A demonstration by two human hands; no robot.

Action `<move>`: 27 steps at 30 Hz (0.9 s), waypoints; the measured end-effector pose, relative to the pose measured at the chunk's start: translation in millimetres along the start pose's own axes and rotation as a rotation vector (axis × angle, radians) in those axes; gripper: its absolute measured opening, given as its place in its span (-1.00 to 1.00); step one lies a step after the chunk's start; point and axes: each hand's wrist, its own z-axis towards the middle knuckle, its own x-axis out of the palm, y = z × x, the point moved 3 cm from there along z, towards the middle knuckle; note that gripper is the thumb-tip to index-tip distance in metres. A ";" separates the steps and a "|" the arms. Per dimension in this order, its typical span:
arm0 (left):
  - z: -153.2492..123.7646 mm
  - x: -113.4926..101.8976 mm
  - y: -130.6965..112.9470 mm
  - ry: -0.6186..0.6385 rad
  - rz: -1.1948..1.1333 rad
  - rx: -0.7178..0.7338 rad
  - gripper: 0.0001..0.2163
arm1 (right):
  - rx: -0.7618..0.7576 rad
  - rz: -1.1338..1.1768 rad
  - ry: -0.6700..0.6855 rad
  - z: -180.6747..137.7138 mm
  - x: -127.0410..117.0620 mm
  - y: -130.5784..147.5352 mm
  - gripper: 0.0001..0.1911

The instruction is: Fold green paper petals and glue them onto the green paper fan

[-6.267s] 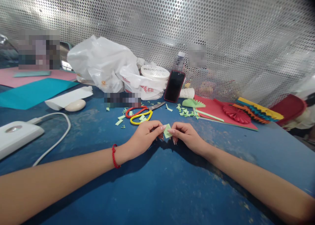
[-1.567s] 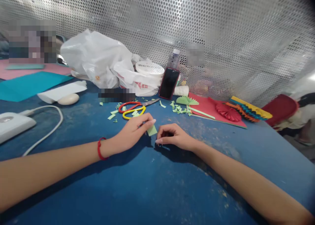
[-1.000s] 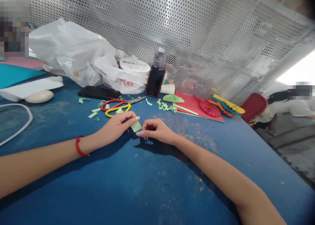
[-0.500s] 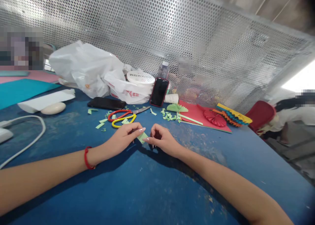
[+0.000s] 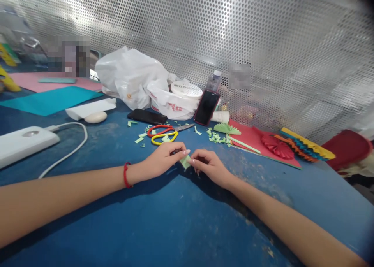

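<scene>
A small piece of light green paper point(image 5: 185, 162) sits folded between my two hands, just above the blue table. My left hand point(image 5: 165, 160) pinches it from the left, and a red string bracelet point(image 5: 126, 174) circles that wrist. My right hand point(image 5: 209, 166) has its curled fingertips on the paper's right side. Scissors with red and yellow handles point(image 5: 163, 134) lie a short way beyond my left hand, among green paper scraps point(image 5: 140, 137). A folded green paper fan point(image 5: 226, 129) rests farther off to the right.
A black phone point(image 5: 147, 116) lies flat behind the scissors, and a second phone point(image 5: 206, 107) leans upright against a white plastic bag point(image 5: 131, 78). At right lies a red card point(image 5: 248, 140) with a paper rosette point(image 5: 277, 147). A white power bank point(image 5: 26, 140) sits at left, its cable curving along the table.
My hands have come closer together, and the right fingertips now meet the green paper, which the left hand held alone before. The whole view has shifted as my head moved.
</scene>
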 end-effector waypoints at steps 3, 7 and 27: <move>-0.2 -0.1 0.4 0.021 0.007 0.027 -0.68 | -0.036 -0.004 -0.024 -0.3 0.1 0.6 -0.64; 0.4 3.4 0.3 0.112 0.011 0.038 -0.68 | -0.118 -0.180 -0.032 -3.7 -0.2 1.5 -0.70; -76.0 -5.9 -32.3 0.400 0.588 0.916 -0.82 | -1.222 -1.101 0.150 -46.3 35.3 39.2 -0.83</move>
